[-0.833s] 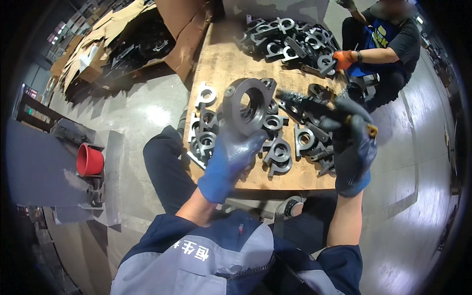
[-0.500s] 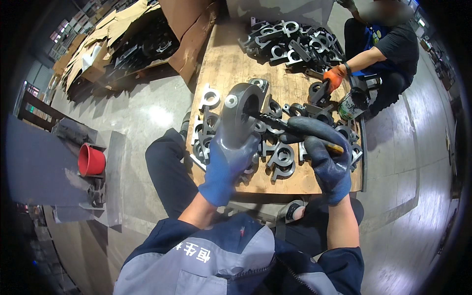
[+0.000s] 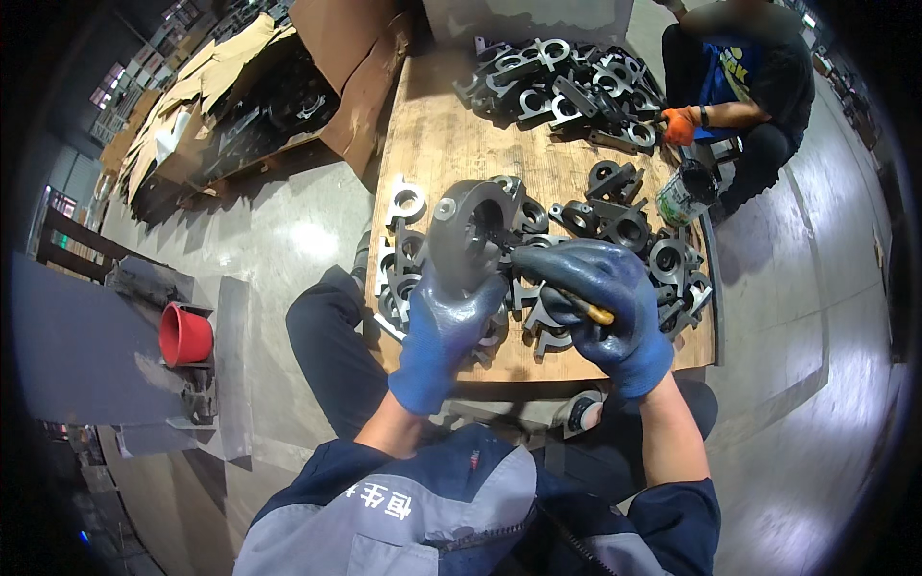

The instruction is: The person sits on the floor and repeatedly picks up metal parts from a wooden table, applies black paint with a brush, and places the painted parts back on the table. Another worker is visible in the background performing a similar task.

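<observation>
My left hand [image 3: 440,331], in a blue coated glove, is closed around the lower part of a dark grey metal ring bracket [image 3: 449,226], raised above the wooden table. A small bright round spot shows on the bracket's upper left side. In my right hand [image 3: 619,302], gloved alike, is a thin brush [image 3: 600,315] with a yellow handle end. Its dark head reaches into the ring's opening; whether it touches the inner wall I cannot tell. Below both hands lie several similar metal brackets [image 3: 408,202], partly hidden by my gloves.
More brackets [image 3: 557,86] are heaped on the table's [image 3: 437,134] far end. A paint-smeared can [image 3: 684,197] stands at the right edge. Beside it a co-worker with an orange glove [image 3: 680,125] crouches. Left are a red bucket [image 3: 184,334] and a cardboard box [image 3: 351,77] of parts.
My right hand has moved left, bringing the brush deeper into the ring. The co-worker's orange glove has drawn back from the brackets near the can toward the far heap.
</observation>
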Tool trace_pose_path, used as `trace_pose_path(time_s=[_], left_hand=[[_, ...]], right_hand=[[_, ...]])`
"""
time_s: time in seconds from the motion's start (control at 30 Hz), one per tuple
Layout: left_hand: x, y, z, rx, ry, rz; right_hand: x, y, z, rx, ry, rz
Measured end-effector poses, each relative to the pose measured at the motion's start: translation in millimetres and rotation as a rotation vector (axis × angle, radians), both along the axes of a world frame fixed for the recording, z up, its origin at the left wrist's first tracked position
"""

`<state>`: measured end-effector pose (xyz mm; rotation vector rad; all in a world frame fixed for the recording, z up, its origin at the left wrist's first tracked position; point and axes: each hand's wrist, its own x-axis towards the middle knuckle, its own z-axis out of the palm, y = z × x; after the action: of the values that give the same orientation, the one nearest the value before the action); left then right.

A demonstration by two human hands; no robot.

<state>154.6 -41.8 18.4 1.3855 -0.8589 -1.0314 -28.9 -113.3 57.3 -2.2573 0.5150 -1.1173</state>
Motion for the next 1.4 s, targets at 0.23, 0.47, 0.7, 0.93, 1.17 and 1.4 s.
trace_pose_path(time_s=[0.23,0.47,0.7,0.93,1.17,1.4], left_hand=[[0.1,-1.4,-4.1,0.079,0.129,-0.026],[0.8,-3.3,0.4,0.088,0.196,-0.049],[-1.3,-3.5,-5.0,0.099,0.188,-0.072],[6.5,-7.0,-21.7,0.024,0.220,-0.099],[7.8,-7.6,-33.6,-0.096,0.135,-0.118],[14.0,-7.9,-41.7,-0.179,-0.337,-0.109]], right_hand=[[-1.4,-3.3,-4.2,0.044,-0.041,0.033],[1.3,2.0,-6.9,0.325,-0.096,-0.064],[2.3,2.2,-17.5,0.304,-0.162,-0.078],[-2.3,6.1,-6.8,0.681,-0.328,0.029],[-6.0,11.4,2.9,0.513,-0.245,-0.057],[-2.8,13.6,3.1,0.363,-0.088,-0.075]])
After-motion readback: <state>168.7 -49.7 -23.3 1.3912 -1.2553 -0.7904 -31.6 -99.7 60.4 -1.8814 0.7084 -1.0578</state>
